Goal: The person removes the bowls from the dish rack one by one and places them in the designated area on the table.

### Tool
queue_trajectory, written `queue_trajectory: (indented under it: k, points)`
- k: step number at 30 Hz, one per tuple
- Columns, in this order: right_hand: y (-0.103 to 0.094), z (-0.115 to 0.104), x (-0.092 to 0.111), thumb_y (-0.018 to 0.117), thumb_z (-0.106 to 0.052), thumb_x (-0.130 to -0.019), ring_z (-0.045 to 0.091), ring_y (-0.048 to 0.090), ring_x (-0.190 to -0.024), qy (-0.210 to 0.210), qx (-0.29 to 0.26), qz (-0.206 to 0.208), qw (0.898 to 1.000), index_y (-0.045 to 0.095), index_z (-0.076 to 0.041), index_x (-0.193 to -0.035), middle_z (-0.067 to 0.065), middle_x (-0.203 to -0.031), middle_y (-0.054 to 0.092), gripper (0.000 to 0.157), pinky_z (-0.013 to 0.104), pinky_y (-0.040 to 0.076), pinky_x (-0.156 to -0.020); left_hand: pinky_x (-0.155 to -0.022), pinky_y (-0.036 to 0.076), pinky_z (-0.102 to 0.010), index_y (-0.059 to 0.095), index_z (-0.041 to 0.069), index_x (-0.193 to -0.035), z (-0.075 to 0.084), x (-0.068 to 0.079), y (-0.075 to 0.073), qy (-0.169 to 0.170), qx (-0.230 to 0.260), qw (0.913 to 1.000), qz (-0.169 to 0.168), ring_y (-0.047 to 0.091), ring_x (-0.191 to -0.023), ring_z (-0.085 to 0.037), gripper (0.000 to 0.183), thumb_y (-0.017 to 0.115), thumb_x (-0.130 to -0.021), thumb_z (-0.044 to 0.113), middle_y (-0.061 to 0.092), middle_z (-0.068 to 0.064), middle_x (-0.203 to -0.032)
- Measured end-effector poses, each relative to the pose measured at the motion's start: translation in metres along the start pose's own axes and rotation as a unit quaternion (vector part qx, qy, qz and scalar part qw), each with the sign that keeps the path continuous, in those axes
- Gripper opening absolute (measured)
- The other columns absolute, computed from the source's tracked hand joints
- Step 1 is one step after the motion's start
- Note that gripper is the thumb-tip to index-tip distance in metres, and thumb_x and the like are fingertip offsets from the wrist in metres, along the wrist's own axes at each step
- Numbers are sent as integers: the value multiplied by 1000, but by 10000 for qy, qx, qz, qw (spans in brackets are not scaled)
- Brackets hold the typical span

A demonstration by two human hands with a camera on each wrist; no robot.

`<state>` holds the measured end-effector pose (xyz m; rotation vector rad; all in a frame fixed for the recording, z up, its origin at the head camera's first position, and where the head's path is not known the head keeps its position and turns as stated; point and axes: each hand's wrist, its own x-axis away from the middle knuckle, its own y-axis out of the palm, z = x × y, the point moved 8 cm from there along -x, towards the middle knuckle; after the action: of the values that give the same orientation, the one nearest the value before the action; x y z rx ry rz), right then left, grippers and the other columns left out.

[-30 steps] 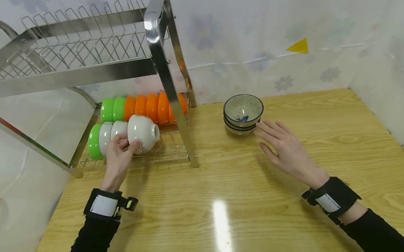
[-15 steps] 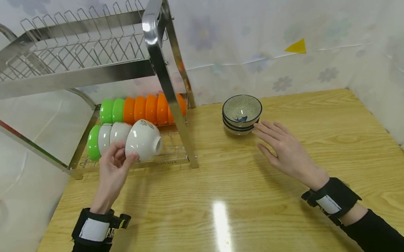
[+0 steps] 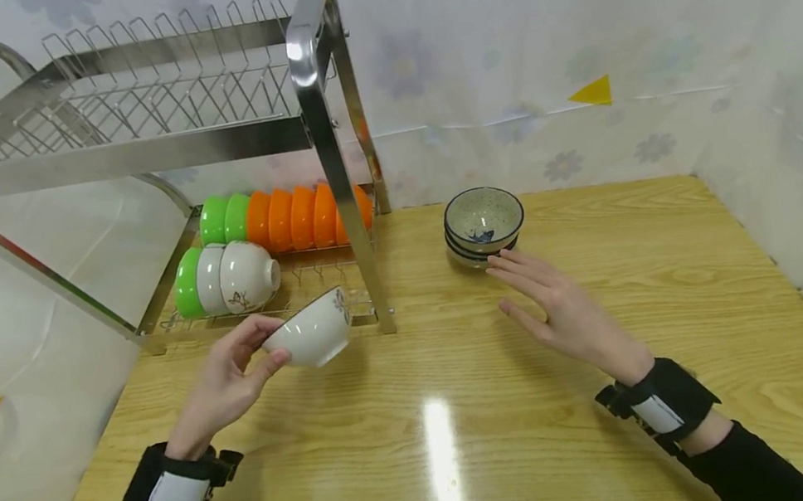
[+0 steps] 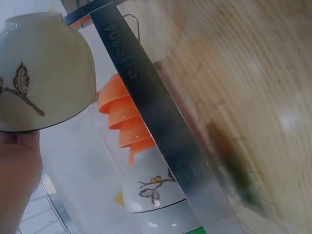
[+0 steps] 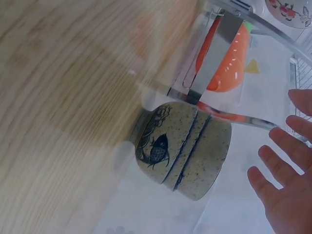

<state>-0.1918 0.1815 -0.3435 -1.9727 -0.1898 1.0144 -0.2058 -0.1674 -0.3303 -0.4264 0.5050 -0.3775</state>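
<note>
My left hand [image 3: 225, 381] pinches the rim of a white bowl [image 3: 315, 332] in front of the rack, tilted and lifted above the table. In the left wrist view, a brown leaf sprig decorates this bowl [image 4: 46, 73]. My right hand [image 3: 568, 318], its fingers spread and holding nothing, hovers just in front of a stack of speckled grey bowls [image 3: 480, 220]. Blue fish patterns and dark rims mark those bowls [image 5: 187, 146] in the right wrist view. Two white bowls [image 3: 245, 278] and a green bowl [image 3: 187, 283] stand on edge in the rack's front row.
A two-tier steel dish rack [image 3: 112, 159] stands at the left of the wooden table [image 3: 546, 450]. Its back row holds green bowls [image 3: 213, 219] and several orange bowls [image 3: 292, 218]. Patterned sheeting [image 3: 466, 42] hangs behind.
My left hand has drawn the white bowl out of the front row, toward me, and turned it so its opening tips upward. The right hand has shifted slightly left.
</note>
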Motion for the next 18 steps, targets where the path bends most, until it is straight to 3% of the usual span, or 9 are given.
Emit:
queue_trajectory:
  k: [3, 6, 10, 12, 18]
  points:
    - [3, -9, -1, 71, -6, -82, 36, 40, -130, -106, -332, -103, 9993, 52, 1, -135, 20, -139, 49, 57, 56, 38, -103, -84, 48, -17, 60, -5, -108, 6, 1, 7, 134, -237, 9994, -234, 58, -93, -12, 30, 66, -81, -15, 64, -14, -104]
    - [6, -21, -2, 73, -6, -80, 35, 42, -129, -288, -789, -187, 9963, 51, 0, -137, 19, -140, 49, 62, 55, 39, -102, -89, 49, -30, 62, -2, -108, 10, 0, 16, 258, -408, 9978, -452, 58, -95, -14, 29, 68, -81, -11, 66, -10, -105]
    - [11, -37, -4, 75, -3, -77, 36, 44, -127, -524, -1471, -291, 9873, 49, 1, -138, 19, -139, 49, 67, 54, 40, -102, -83, 51, -48, 63, 0, -108, 16, -2, 28, 547, -524, 9951, -632, 59, -95, -15, 31, 69, -79, -11, 67, -9, -104]
    - [13, -44, -6, 75, -2, -77, 37, 44, -126, -564, -1673, -368, 9836, 49, 2, -137, 20, -139, 50, 66, 55, 39, -102, -79, 52, -52, 63, 1, -108, 21, -3, 33, 749, -550, 9932, -702, 60, -95, -17, 33, 70, -78, -11, 67, -9, -104]
    - [22, -58, -6, 74, -9, -81, 35, 42, -128, -744, -2002, -615, 9750, 48, 0, -139, 20, -139, 50, 65, 53, 38, -104, -72, 56, -46, 63, 1, -109, 40, -8, 58, 1427, -362, 9833, -1069, 62, -90, -17, 38, 71, -75, -14, 69, -11, -102]
